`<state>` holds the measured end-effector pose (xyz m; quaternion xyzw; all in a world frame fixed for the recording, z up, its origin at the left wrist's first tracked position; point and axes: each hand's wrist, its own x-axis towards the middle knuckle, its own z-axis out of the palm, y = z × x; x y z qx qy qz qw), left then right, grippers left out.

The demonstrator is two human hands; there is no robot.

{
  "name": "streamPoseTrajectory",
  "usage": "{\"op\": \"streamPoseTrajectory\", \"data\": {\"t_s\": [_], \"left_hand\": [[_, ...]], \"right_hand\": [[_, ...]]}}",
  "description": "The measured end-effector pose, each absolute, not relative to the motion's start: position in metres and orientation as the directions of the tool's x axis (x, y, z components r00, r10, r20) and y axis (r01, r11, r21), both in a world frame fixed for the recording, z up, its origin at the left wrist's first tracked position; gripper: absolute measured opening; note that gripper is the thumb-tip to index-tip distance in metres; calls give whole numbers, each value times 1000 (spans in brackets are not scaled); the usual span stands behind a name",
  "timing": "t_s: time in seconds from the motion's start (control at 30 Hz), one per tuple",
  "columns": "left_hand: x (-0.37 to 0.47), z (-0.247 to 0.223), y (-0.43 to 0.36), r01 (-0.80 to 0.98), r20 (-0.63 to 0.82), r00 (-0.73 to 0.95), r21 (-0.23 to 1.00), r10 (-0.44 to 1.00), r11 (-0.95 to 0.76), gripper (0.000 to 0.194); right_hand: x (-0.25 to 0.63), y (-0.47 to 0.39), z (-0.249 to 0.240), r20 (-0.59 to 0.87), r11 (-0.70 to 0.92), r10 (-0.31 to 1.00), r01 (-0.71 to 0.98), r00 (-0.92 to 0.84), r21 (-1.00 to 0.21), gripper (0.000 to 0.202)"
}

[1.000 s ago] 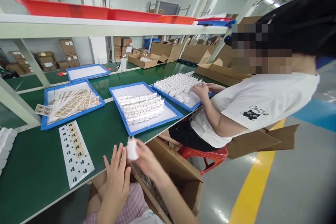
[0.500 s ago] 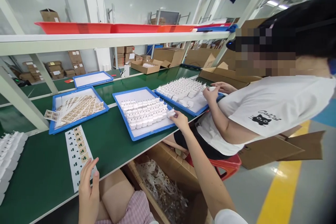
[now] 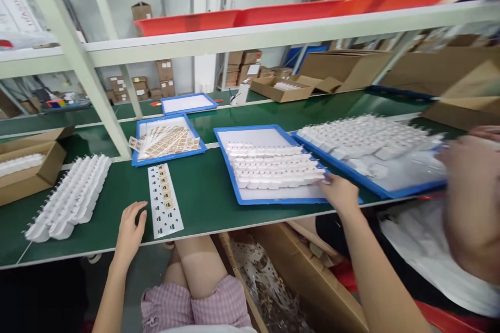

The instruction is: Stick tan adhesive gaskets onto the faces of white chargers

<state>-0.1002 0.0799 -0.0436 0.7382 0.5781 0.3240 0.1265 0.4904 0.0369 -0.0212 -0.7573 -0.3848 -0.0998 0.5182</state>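
Shifted beside the printed sheet point(image 3: 159, 221), my left hand point(image 3: 130, 226) is relaxing open; my right hand point(image 3: 340, 193) is seemingly extending the white row point(image 3: 265, 181), grip unclear

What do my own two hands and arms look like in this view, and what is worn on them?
Your left hand and right hand are without gloves. No watch or bracelet shows on the slim forearms, and no sleeve is in view. Rings are too small to tell.

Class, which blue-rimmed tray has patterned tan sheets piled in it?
The front left tray, with its heap of tan sheets. The middle tray and right tray hold white pieces; the small back tray looks empty.
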Motion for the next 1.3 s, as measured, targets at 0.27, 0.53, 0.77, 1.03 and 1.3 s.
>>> {"op": "streamPoseTrajectory", "data": {"t_s": [0.27, 0.53, 0.77, 1.03, 1.3], "left_hand": [[-79, -19, 167, 757, -39, 500, 505, 865, -415, 80], [-74, -37, 136, 768, -56, 506, 482, 860, -421, 55], [-71, -36, 136, 755, -39, 499, 510, 866, -412, 52], [-73, -41, 136, 744, -34, 501, 527, 865, -410, 53], [-76, -41, 140, 751, -87, 530, 510, 843, -419, 69]], "right_hand": [[296, 64, 0, 596, 151, 732, 775, 329, -613, 25], [142, 120, -25, 292, 517, 852, 611, -435, -599, 25], [133, 132, -27, 201, 539, 839, 723, -505, -432, 23], [124, 126, -27, 185, 626, 777, 770, -602, -124, 22], [127, 112, -28, 247, 691, 695, 722, -675, 26, 27]]}}
